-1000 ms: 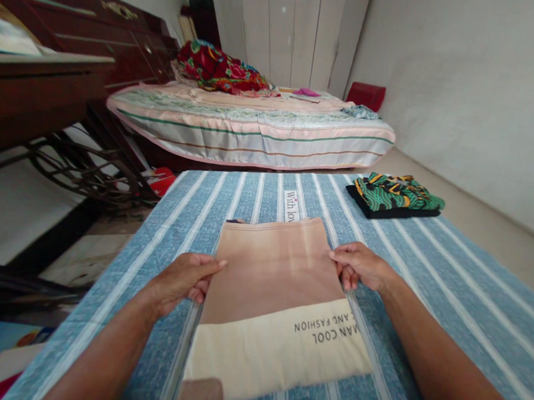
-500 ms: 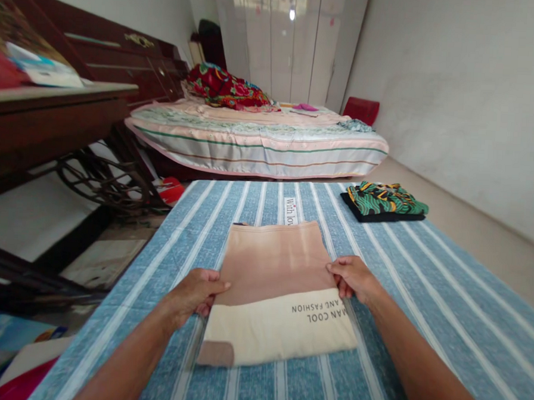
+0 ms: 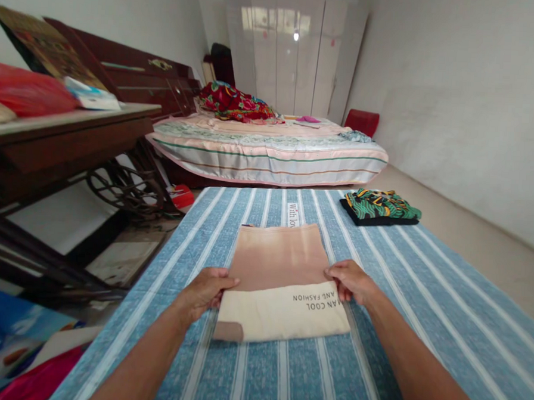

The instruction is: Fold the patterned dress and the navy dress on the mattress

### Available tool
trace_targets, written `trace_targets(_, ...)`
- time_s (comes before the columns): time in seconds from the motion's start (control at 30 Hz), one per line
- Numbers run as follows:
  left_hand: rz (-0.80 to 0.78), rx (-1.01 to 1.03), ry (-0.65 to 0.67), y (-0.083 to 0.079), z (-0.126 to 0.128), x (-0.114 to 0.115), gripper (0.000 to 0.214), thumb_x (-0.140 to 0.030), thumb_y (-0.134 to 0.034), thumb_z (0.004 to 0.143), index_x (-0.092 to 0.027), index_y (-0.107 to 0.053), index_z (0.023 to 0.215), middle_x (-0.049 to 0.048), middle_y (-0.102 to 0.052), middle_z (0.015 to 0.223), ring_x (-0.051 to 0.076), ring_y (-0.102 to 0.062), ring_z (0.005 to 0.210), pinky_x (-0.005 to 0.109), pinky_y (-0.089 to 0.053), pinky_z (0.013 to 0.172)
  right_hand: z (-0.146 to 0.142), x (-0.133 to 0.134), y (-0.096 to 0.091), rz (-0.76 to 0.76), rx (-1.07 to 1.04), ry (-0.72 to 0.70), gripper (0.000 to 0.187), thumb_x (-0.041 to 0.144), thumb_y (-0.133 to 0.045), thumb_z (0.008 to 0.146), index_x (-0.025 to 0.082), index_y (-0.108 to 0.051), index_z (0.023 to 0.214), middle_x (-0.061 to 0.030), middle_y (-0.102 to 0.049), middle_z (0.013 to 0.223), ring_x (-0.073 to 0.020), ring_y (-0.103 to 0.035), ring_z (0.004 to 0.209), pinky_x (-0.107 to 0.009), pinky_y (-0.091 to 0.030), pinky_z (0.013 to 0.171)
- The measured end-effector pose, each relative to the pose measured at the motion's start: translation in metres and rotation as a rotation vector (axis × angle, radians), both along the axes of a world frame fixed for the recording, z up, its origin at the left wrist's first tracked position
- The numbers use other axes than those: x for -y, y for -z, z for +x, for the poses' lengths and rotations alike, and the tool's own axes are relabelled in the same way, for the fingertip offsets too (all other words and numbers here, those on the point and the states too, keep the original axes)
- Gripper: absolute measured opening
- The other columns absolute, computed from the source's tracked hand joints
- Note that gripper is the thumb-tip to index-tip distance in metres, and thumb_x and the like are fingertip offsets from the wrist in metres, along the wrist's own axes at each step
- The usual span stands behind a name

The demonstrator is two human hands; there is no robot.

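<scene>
A folded T-shirt [image 3: 280,284], brown-pink at its far part and cream at its near part, lies on a blue-and-white striped cloth [image 3: 258,375]. Dark upside-down lettering runs along its right side, and a brown patch marks the near left corner. My left hand [image 3: 208,292] pinches the left edge, thumb on top and fingers partly hidden underneath. On the opposite edge, my right hand [image 3: 351,281] pinches the fabric between thumb and fingers. Toward the far right sits a small stack of folded clothes [image 3: 380,207], green-and-yellow patterned on top of black.
Beyond the striped surface stands a bed [image 3: 269,158] with a red floral blanket [image 3: 236,103]. On the left is a treadle sewing table [image 3: 69,130] bearing a red plastic bag [image 3: 28,92]. A blue box [image 3: 13,336] is low at the left. A red chair [image 3: 362,121] stands near the wall.
The camera view has tilted up and shifted left. Both hands keep hold of the shirt's side edges, and the shirt looks little changed on the cloth.
</scene>
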State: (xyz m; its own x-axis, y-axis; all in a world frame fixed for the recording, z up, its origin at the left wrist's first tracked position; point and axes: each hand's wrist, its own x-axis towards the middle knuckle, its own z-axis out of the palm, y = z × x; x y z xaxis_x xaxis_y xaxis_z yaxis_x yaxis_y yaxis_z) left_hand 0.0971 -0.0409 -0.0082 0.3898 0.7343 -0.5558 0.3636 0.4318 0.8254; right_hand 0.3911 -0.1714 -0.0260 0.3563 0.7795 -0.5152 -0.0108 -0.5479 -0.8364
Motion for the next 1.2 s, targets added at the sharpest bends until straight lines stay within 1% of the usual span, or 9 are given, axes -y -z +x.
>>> trace_targets(0.1, -0.002, 0.003, -0.062, 0.003, 0.000, 0.004, 0.046, -0.042, -0.080, 0.044, -0.014, -0.059, 0.074, 0.0023, -0.065, 0.058, 0.016, -0.060, 0.051, 0.022, -0.039, 0.046, -0.001, 0.003, 0.000, -0.030, -0.004, -0.031, 0.034, 0.025, -0.053, 0.080, 0.017, -0.048, 0.048, 0.0006, -0.046, 0.029, -0.0104, -0.041, 0.020, -0.017, -0.024, 0.019)
trace_targets(0.17, -0.008, 0.011, -0.086, 0.005, -0.001, 0.007, 0.045, -0.044, -0.079, 0.044, -0.014, -0.057, 0.070, 0.0014, -0.063, 0.055, 0.014, -0.057, 0.048, 0.022, -0.039, 0.045, -0.002, 0.003, 0.002, -0.045, 0.000, -0.032, 0.034, 0.022, -0.053, 0.079, 0.017, -0.047, 0.046, 0.0008, -0.044, 0.027, -0.0105, -0.040, 0.020, -0.017, -0.022, 0.019)
trace_targets(0.33, 0.024, -0.018, -0.109, 0.006, -0.001, 0.012, 0.037, -0.036, -0.076, 0.042, -0.016, -0.052, 0.063, -0.0016, -0.057, 0.046, 0.012, -0.051, 0.041, 0.020, -0.033, 0.040, -0.002, 0.002, 0.004, -0.022, 0.018, 0.015, 0.030, 0.016, -0.053, 0.074, 0.018, -0.045, 0.045, 0.0043, -0.041, 0.027, -0.0078, -0.037, 0.020, -0.015, -0.023, 0.020)
trace_targets(0.43, 0.071, -0.050, -0.126, 0.009, 0.001, 0.013, 0.032, -0.034, -0.072, 0.043, -0.016, -0.051, 0.060, -0.0025, -0.054, 0.044, 0.011, -0.049, 0.039, 0.020, -0.029, 0.038, -0.003, 0.003, 0.004, -0.024, 0.036, 0.032, 0.030, 0.016, -0.054, 0.073, 0.018, -0.044, 0.044, 0.0043, -0.041, 0.027, -0.0076, -0.037, 0.020, -0.015, -0.022, 0.021)
trace_targets(0.57, 0.106, -0.068, -0.126, 0.011, 0.002, 0.013, 0.031, -0.034, -0.071, 0.044, -0.017, -0.048, 0.057, -0.0050, -0.048, 0.039, 0.009, -0.042, 0.035, 0.019, -0.021, 0.035, -0.005, 0.006, 0.005, -0.055, 0.059, 0.014, 0.031, 0.016, -0.055, 0.073, 0.018, -0.044, 0.044, 0.0027, -0.041, 0.026, -0.0086, -0.038, 0.020, -0.015, -0.021, 0.020)
trace_targets(0.7, 0.102, -0.066, -0.116, 0.008, 0.000, 0.013, 0.032, -0.038, -0.070, 0.047, -0.018, -0.048, 0.059, -0.0047, -0.049, 0.041, 0.009, -0.042, 0.035, 0.019, -0.022, 0.036, -0.005, 0.006, 0.004, -0.068, 0.072, -0.028, 0.030, 0.020, -0.053, 0.076, 0.017, -0.048, 0.047, 0.0011, -0.045, 0.028, -0.0097, -0.041, 0.022, -0.015, -0.023, 0.020)
trace_targets(0.87, 0.096, -0.087, -0.088, 0.008, 0.000, 0.011, 0.032, -0.037, -0.070, 0.046, -0.017, -0.048, 0.058, -0.0051, -0.047, 0.040, 0.009, -0.042, 0.036, 0.019, -0.021, 0.036, -0.004, 0.006, 0.002, -0.087, 0.067, -0.096, 0.024, 0.021, -0.059, 0.071, 0.015, -0.052, 0.049, 0.0003, -0.047, 0.030, -0.0101, -0.041, 0.021, -0.016, -0.020, 0.019)
trace_targets(1.07, 0.114, -0.093, -0.079, 0.014, 0.000, 0.009, 0.033, -0.038, -0.070, 0.046, -0.017, -0.049, 0.059, -0.0056, -0.046, 0.039, 0.008, -0.040, 0.034, 0.019, -0.020, 0.036, -0.003, 0.009, 0.006, -0.083, 0.035, -0.062, 0.025, 0.026, -0.061, 0.072, 0.017, -0.047, 0.054, 0.0048, -0.045, 0.031, -0.0068, -0.037, 0.021, -0.015, -0.022, 0.021)
trace_targets(1.2, 0.119, -0.080, -0.078, 0.011, -0.001, 0.011, 0.033, -0.038, -0.071, 0.046, -0.016, -0.050, 0.058, -0.0059, -0.046, 0.039, 0.007, -0.038, 0.033, 0.019, -0.019, 0.036, -0.003, 0.011, 0.008, -0.106, 0.076, -0.050, 0.026, 0.027, -0.063, 0.075, 0.018, -0.047, 0.056, 0.0054, -0.042, 0.028, -0.0076, -0.036, 0.020, -0.015, -0.020, 0.021)
